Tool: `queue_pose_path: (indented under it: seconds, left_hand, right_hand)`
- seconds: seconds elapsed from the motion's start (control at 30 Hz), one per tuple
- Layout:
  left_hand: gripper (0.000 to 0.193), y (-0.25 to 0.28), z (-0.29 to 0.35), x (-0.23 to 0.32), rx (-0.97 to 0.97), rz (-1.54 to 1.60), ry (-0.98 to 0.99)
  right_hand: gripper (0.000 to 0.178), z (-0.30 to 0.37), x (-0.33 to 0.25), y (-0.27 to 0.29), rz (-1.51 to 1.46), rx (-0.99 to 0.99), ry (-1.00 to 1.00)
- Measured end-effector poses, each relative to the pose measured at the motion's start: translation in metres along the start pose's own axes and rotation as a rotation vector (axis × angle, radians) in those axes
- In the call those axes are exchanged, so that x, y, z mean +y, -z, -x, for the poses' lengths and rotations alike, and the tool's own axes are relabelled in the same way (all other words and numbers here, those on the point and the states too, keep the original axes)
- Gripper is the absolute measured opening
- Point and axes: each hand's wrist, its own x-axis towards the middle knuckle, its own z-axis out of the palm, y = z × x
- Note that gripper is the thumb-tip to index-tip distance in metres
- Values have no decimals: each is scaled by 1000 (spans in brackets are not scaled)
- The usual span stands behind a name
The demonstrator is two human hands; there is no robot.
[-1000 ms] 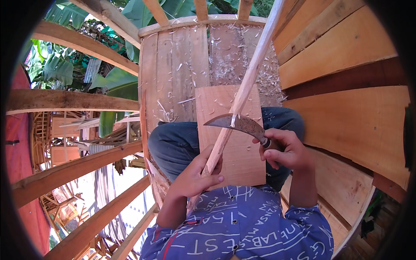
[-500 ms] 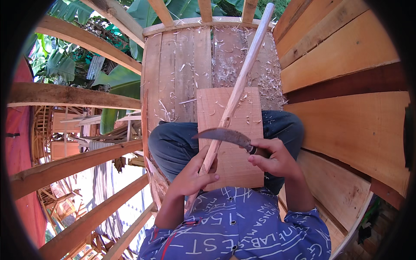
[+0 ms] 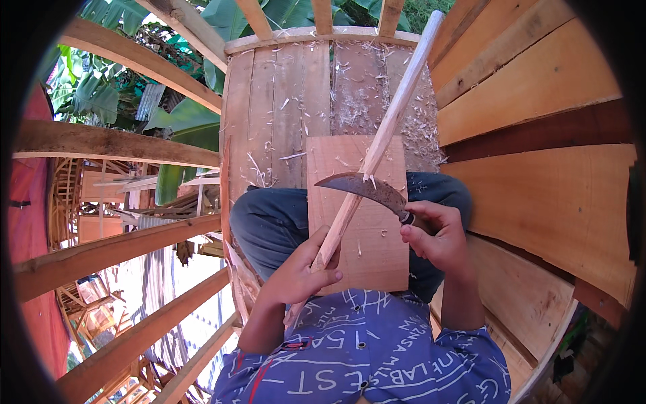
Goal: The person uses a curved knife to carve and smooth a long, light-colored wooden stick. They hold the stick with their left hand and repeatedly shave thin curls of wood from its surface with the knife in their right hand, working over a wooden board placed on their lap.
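A long pale wooden stick (image 3: 390, 124) slants from my waist up to the far right. My left hand (image 3: 301, 271) is wrapped round its lower part, thumb across the front. In my right hand (image 3: 439, 236) is a sickle-like curved knife (image 3: 367, 188), gripped by its dark handle, which my fingers mostly cover. The rusty blade lies across the stick above my left hand, its tip pointing left. A small shaving stands at the blade's far edge on the stick. Beneath them, a flat wooden board (image 3: 373, 249) rests across my lap between my bent knees.
Shavings lie scattered over the plank floor (image 3: 289, 114) ahead. Wooden rails (image 3: 121, 143) with gaps run along the left, and a plank wall (image 3: 538, 182) stands close on the right. Banana leaves (image 3: 192, 124) show beyond the rails.
The knife has moved away from me along the stick, with my right hand shifting slightly outward. The stick's far end has swung a little to the right. My left hand keeps its hold.
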Motion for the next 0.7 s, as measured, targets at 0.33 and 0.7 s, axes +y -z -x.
queue_pose_path:
  seconds: [0.33, 0.7]
  left_hand:
    - [49, -2, 1, 5, 27, 49, -13]
    - [48, -3, -2, 8, 41, 14, -14]
  right_hand:
    - [23, 1, 0, -12, 92, -160, 133]
    - [23, -7, 1, -8, 2, -80, 68]
